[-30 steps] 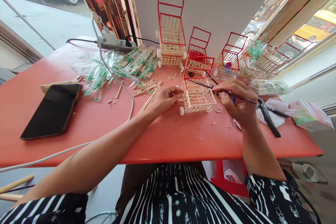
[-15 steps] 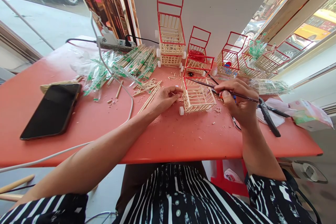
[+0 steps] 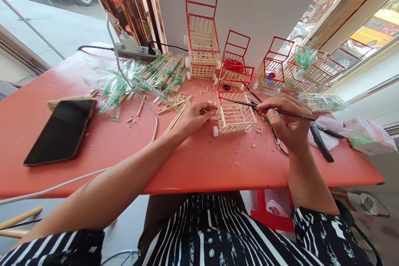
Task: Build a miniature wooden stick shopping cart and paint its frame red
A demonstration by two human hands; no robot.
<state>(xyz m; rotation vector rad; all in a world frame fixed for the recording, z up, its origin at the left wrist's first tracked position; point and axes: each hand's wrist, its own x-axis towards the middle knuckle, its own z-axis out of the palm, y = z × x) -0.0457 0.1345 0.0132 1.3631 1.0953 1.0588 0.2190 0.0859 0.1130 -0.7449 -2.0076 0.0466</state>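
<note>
We cannot see the brush (image 3: 274,110) tip's contact, too fine over the cart (image 3: 234,115). Right of the cart, our right hand (image 3: 285,122) hides part of the scissors (image 3: 321,141); the tissue pack (image 3: 369,136) looks blurred.

Striped shirt, bare forearms at the workbench

The person wears a black garment with thin white stripes and a row of small pale buttons down the front; its sleeves end near the elbows. The left hand (image 3: 195,117) and right hand (image 3: 285,121) are bare, with no gloves, rings or watch in view.
</note>
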